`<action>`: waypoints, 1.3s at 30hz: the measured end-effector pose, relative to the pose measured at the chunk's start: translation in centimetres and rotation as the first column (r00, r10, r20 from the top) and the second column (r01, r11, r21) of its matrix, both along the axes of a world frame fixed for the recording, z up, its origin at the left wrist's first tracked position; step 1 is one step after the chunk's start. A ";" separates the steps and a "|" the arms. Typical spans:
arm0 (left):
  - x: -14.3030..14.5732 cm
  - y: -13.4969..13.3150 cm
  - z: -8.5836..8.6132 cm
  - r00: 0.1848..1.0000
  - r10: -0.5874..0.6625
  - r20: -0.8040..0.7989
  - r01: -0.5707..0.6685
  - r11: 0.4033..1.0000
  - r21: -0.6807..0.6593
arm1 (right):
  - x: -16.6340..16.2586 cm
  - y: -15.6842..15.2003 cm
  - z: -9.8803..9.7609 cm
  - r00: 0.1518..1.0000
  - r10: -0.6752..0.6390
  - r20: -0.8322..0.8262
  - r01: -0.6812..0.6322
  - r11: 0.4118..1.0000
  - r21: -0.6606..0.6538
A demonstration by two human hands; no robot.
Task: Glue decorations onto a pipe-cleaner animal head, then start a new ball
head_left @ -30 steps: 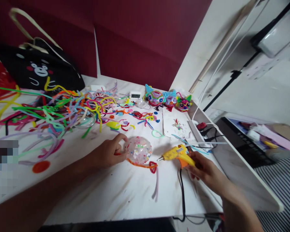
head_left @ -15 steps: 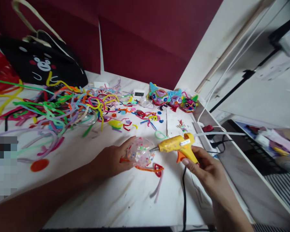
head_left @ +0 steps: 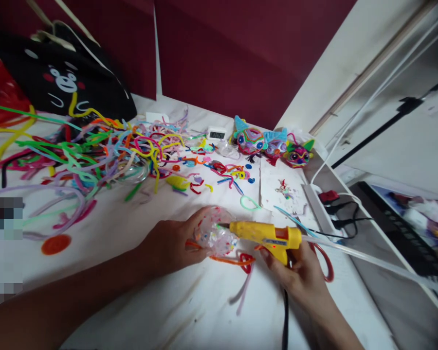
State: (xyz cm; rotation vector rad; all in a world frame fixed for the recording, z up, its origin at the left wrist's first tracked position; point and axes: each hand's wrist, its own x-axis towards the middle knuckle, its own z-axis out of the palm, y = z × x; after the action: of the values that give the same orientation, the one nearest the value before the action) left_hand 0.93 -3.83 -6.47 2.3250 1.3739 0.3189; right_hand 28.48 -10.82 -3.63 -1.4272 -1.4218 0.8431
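My left hand [head_left: 173, 243] grips a clear plastic ball [head_left: 215, 232] filled with coloured bits, tilted up off the white table [head_left: 175, 301]. An orange pipe cleaner [head_left: 229, 260] with a red loop trails from under the ball. My right hand [head_left: 299, 274] holds a yellow hot glue gun [head_left: 266, 236] level, with its nozzle touching the top of the ball. A clear glue stick [head_left: 368, 260] juts from the gun's back end to the right, and its black cord [head_left: 285, 316] drops toward the table's front edge.
A heap of coloured pipe cleaners [head_left: 87, 155] covers the table's left. Three pipe-cleaner animal heads [head_left: 273, 146] and a small digital clock [head_left: 216, 134] stand at the back. A black bear tote bag [head_left: 62, 80] sits far left. A power strip [head_left: 323, 206] lies along the right edge.
My right hand lifted the glue gun from the table, swung it left and brought its nozzle onto the ball. My left hand tipped the ball up. The view shifted slightly.
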 end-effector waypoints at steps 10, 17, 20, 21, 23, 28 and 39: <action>1.4 0.2 -1.0 0.987 -0.113 0.118 0.041 0.868 0.495 | 0.5 0.7 0.2 0.968 -0.210 -0.137 0.211 0.977 -0.007; 1.5 1.9 -1.3 0.940 -0.191 0.283 0.112 0.956 0.272 | 1.3 0.9 0.3 0.953 -0.231 -0.194 0.219 0.972 -0.079; 0.5 2.5 -1.0 0.901 -0.116 0.418 0.065 0.989 0.134 | 1.7 1.1 0.1 0.962 -0.209 -0.177 0.199 0.977 -0.073; 0.1 2.7 -1.1 0.874 -0.103 0.475 0.066 0.993 0.095 | 1.8 1.1 0.1 0.963 -0.208 -0.172 0.198 0.977 -0.073; -0.5 3.2 -1.5 0.794 -0.058 0.606 0.082 0.997 -0.012 | 2.0 1.2 -0.1 0.965 -0.209 -0.159 0.196 0.976 -0.096; -1.1 3.9 -2.3 0.635 0.012 0.772 0.165 0.975 -0.151 | 2.3 1.4 -0.3 0.978 -0.184 -0.097 0.163 0.968 -0.191; -1.5 4.2 -1.5 0.470 0.085 0.878 0.129 0.978 -0.164 | 3.1 1.0 -1.4 0.988 -0.134 0.081 0.146 0.974 -0.173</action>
State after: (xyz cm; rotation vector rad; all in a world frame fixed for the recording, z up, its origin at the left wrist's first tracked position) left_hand -0.53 0.42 -7.96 1.5269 0.7519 1.1353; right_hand 31.63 -9.87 -5.01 -1.6865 -1.3046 0.8544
